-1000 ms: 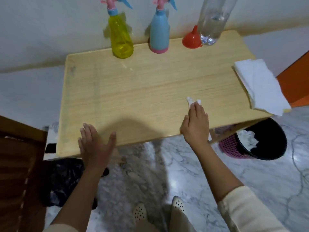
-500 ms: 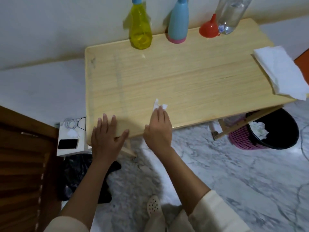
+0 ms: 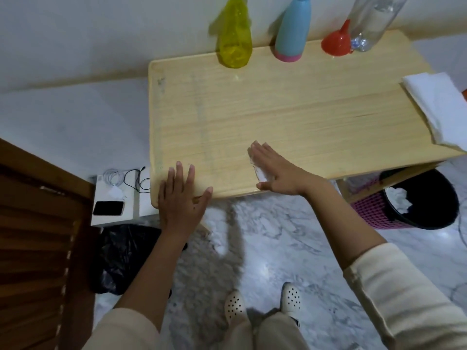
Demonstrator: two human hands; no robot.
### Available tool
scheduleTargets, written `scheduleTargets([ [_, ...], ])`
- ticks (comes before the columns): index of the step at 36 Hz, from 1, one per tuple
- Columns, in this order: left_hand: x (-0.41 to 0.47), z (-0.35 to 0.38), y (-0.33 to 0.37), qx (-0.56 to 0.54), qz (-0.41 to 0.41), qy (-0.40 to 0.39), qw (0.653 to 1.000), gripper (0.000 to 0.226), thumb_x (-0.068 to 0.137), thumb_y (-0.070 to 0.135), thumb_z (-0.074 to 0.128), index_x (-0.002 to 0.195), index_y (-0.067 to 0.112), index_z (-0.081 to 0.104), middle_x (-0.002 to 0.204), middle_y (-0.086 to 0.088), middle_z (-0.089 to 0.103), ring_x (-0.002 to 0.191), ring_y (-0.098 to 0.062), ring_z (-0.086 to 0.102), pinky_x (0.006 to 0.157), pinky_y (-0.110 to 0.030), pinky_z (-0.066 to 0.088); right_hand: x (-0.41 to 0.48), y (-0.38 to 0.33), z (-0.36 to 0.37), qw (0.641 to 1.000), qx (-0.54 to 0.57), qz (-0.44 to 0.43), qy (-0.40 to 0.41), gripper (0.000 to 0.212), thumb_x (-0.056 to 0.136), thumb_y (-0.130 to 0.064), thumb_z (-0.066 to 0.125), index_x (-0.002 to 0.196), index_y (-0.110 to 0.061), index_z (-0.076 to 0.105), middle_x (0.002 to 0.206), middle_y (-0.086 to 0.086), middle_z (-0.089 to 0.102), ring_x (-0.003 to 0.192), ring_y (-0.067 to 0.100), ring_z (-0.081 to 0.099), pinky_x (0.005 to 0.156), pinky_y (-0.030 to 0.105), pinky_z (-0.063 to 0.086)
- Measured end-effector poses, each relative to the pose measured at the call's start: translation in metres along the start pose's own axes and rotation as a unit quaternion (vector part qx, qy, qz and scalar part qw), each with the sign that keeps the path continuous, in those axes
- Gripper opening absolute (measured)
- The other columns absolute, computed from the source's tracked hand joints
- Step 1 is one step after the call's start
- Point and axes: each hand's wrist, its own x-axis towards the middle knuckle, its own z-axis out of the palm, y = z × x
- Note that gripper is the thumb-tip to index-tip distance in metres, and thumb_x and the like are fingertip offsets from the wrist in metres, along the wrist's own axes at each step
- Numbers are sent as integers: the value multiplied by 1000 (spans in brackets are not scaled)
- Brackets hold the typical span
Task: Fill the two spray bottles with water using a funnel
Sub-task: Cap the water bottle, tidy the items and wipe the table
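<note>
A yellow spray bottle [image 3: 235, 44] and a blue spray bottle [image 3: 292, 31] stand at the far edge of the wooden table [image 3: 303, 117], against the wall. A red funnel [image 3: 337, 41] sits upside down beside a clear plastic water bottle [image 3: 371, 24] at the back right. My right hand [image 3: 278, 170] presses a small white tissue [image 3: 260, 173] flat on the table near its front edge, fingers straight. My left hand [image 3: 180, 198] rests flat on the table's front left corner. The spray heads are cut off by the frame.
A folded white cloth [image 3: 439, 107] lies on the table's right end. A pink basket with a black bin liner [image 3: 414, 200] stands on the floor under it. A phone [image 3: 108, 207] and cables lie on a low white stand at left, next to a wooden louvred door [image 3: 38, 236].
My right hand has slid the tissue leftward along the front of the table. My left hand stays at the front left corner. The view has shifted.
</note>
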Motion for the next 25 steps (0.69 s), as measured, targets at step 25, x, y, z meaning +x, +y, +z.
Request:
scheduleTargets([
  [25,-1,3,1,-1,-16,10,1000,78,84,65,24,147,20,30,157,-8,20,145,-25,16,115,-43,11,-5,-44,55,943,-6,150,298,39,93,-10,46,130,-18,52,131,-2,52,114,21,48,69,27,34],
])
